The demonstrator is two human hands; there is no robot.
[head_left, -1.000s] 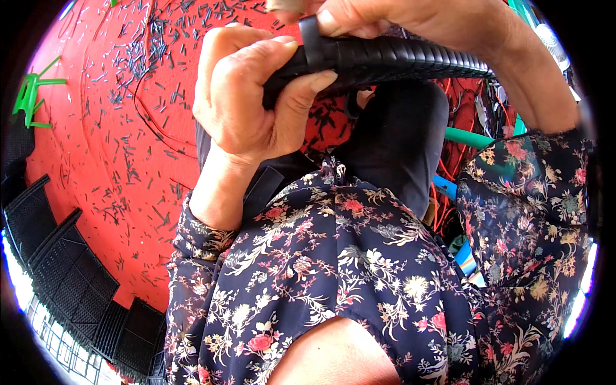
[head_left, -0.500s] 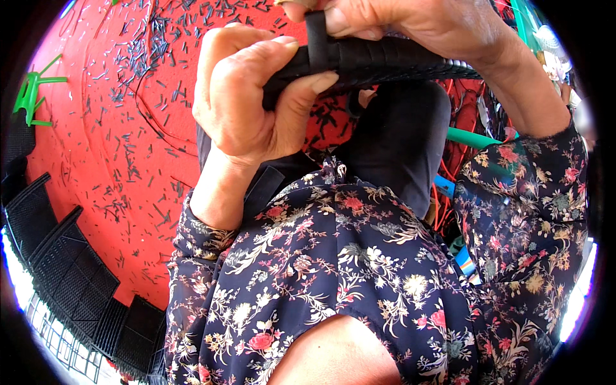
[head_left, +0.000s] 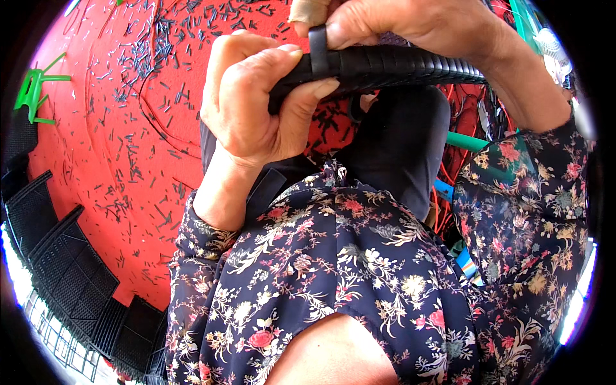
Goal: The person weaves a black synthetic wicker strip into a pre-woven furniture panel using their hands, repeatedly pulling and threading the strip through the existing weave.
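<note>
A bar wrapped in flat black strip runs sideways across the top of the view, above my lap. My left hand grips its left end, thumb below and fingers over the top. Out of the wrapping stands one strip end, a loose black strip, upright beside my left fingertips. My right hand pinches the upper part of this strip between thumb and fingers. A tan covering sits on one right finger. The bar's far left end is hidden by my left hand.
Many short black strip offcuts lie scattered over the red floor. A green plastic stool stands at the far left. Black woven panels line the lower left. Red cords and a green bar lie on the right.
Both hands and the wrapped bar have shifted slightly right and down in the view. The bar has turned a little, so more of its ribbed wrapping shows. Both grips remain.
</note>
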